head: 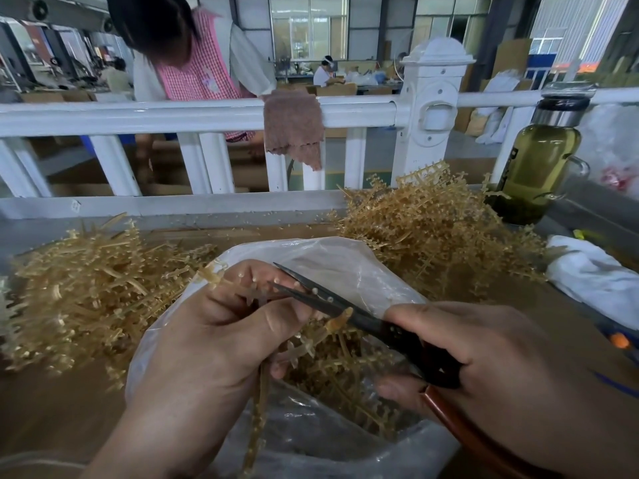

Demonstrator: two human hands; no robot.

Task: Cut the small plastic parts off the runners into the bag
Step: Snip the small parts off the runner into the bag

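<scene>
2 runner heaps [86, 288] beside bag [345, 264] mouth

Centre: bag [345, 267]; left runner pile [86, 292], right runner pile [435, 229] flanking; bottle [539, 167] far right; railing [138, 115] behind.

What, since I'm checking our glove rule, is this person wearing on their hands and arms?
Nothing that shows. The left hand and the right hand are both bare, with no gloves. No ring or watch is visible on either. The left forearm is bare down to the edge of the picture, with no sleeve in view.
</scene>
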